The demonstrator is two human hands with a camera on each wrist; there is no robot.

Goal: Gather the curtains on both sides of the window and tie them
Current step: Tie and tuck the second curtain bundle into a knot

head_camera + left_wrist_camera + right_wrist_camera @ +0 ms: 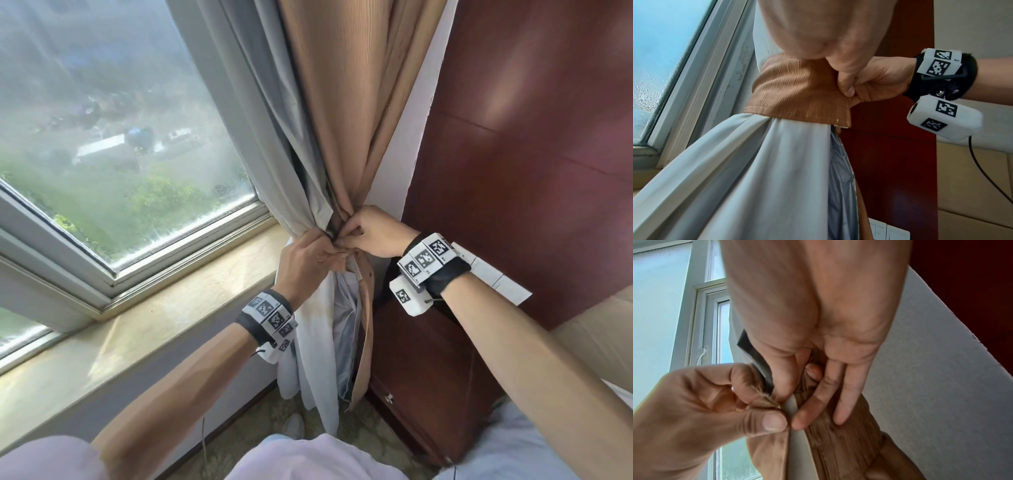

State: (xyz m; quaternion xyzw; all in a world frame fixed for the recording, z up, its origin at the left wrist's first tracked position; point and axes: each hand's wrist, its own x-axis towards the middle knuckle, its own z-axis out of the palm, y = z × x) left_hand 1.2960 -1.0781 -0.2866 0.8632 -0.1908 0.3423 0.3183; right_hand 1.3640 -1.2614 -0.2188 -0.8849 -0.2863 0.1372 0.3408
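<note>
A tan curtain [346, 113] and its grey lining [274, 144] hang bunched together at the right side of the window. A brown ribbed tie band [797, 91] wraps the bundle at sill height, with pale lining [756, 170] fanning out below it. My left hand [334, 251] pinches the frayed end of the band [764, 402] between thumb and forefinger. My right hand [346, 236] meets it from the right and pinches the other end of the band [828, 426], its fingers [840, 410] lying along the ribbed cloth. The joint between the two ends is hidden by my fingers.
A stone window sill [144, 329] runs below the glass [102, 137] on the left. A dark red wooden panel [531, 154] and a cabinet [421, 394] stand close on the right, against a white wall strip [407, 164]. A wall switch [888, 232] sits low behind the curtain.
</note>
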